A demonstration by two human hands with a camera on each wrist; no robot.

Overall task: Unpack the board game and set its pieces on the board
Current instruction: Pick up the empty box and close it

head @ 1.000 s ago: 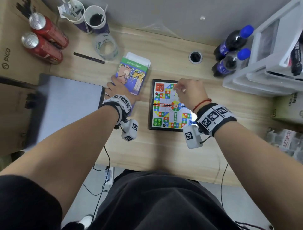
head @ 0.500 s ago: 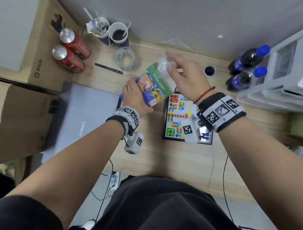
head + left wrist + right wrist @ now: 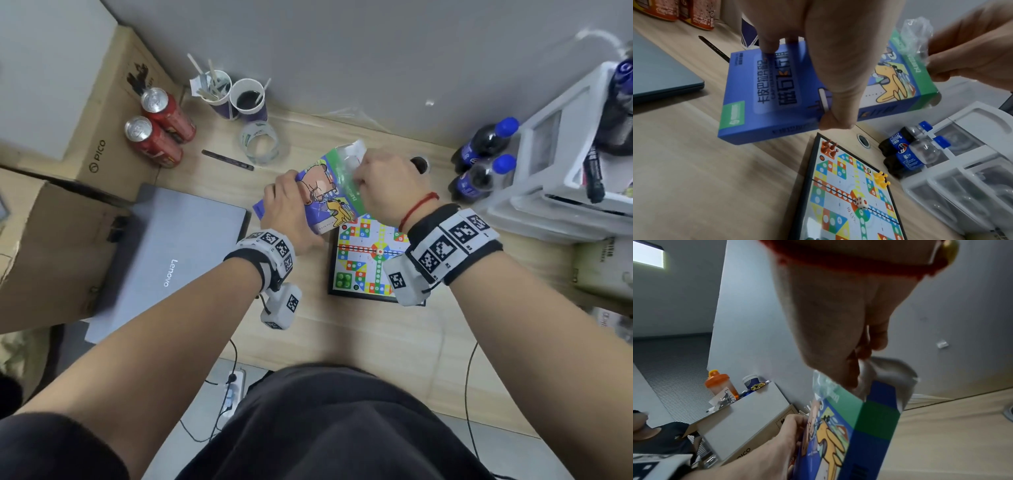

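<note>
Now left hand [image 3: 291, 209] holds game box [image 3: 764, 91] tilted, open end away.

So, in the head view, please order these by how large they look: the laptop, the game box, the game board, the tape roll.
Largest to smallest:
1. laptop
2. game board, partly hidden
3. game box, held nearer the camera; its order against the board is unsure
4. tape roll

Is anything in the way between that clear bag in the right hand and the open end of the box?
Nothing visible: the right hand pinches the clear bag right at the game box opening.
</note>
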